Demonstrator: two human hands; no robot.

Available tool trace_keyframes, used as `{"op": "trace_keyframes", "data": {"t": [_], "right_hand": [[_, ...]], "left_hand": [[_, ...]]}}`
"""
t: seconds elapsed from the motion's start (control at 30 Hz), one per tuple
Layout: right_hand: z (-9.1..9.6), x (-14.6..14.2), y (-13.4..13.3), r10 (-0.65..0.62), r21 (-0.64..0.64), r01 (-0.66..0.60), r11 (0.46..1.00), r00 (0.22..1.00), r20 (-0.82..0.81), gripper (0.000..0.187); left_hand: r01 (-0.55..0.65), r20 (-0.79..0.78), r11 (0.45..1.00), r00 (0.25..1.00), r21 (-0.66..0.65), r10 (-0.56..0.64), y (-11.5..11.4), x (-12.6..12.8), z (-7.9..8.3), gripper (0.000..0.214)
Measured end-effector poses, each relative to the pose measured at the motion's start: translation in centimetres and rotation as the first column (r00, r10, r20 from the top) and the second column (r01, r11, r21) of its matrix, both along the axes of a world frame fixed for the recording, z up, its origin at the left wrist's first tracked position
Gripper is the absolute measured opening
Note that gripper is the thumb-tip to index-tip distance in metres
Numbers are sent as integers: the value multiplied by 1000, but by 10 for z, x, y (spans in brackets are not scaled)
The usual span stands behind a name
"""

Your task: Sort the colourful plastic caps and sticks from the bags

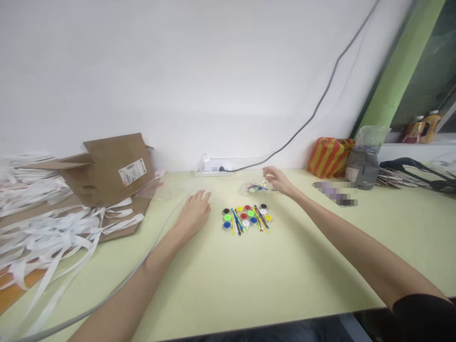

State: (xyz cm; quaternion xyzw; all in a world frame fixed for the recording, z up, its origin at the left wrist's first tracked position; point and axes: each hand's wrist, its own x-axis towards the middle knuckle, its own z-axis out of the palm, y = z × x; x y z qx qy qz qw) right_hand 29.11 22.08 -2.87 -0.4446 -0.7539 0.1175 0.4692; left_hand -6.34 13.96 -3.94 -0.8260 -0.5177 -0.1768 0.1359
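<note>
**Colored pots (245,219) sit between my hands**

They form a tight cluster on the pale green table (302,285), with colored plastic sticks (237,222) lying across them, placed centrally so either hand can reach them. My right hand (280,181) is at the clear plastic bag (254,188), its fingers (266,171) spread moderately and gripping nothing; whether they touch the bag, I cannot tell. My left hand (194,213) rests on the tabletop just short of the pots, fingers slightly apart and empty. The cardboard box (117,171) stands well off to the left, away from my working space.
</note>
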Motion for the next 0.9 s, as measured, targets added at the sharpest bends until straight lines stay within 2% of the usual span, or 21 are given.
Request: {"op": "trace_keyframes", "data": {"t": [0.17,0.3,0.4,0.47,0.53,0.6,0.67,0.7,0.77,0.83,0.87,0.9], "right_hand": [[43,-16,18,106,9,-107,994,991,85,15],[84,-14,27,162,36,-170,985,972,170,12],[113,-4,21,149,55,-161,985,973,179,9],[127,0,9,115,105,-133,986,980,165,9],[133,-3,-10,46,201,-69,977,992,118,11],[127,-15,-34,-40,302,26,953,998,38,12],[110,-36,-58,-101,382,105,918,994,-31,13],[98,-49,-68,-133,410,148,900,989,-64,14],[72,-76,-85,-178,447,193,873,981,-77,14],[46,-99,-97,-149,469,127,874,989,9,16],[35,-109,-101,-107,488,54,871,991,83,16],[26,-116,-104,-60,493,-23,870,987,151,15]], "left_hand": [[-20,-20,990,1000,-138,17,10,-4,-23,52],[-34,1,982,999,-184,34,15,-8,-27,54],[1,23,989,1000,-149,2,13,-6,-24,53],[32,45,995,999,-98,-27,9,-1,-18,52],[64,109,997,992,-53,-58,3,6,-9,49],[116,248,993,963,-36,-104,-6,15,2,45],[227,466,968,871,-104,-155,-16,24,12,44],[321,595,933,786,-163,-166,-21,29,17,46],[565,830,789,541,-242,-133,-31,39,24,55],[700,959,688,282,-191,-21,-38,46,28,59],[726,981,669,190,-159,27,-40,48,29,59],[733,989,666,131,-139,62,-42,49,29,61]]}}
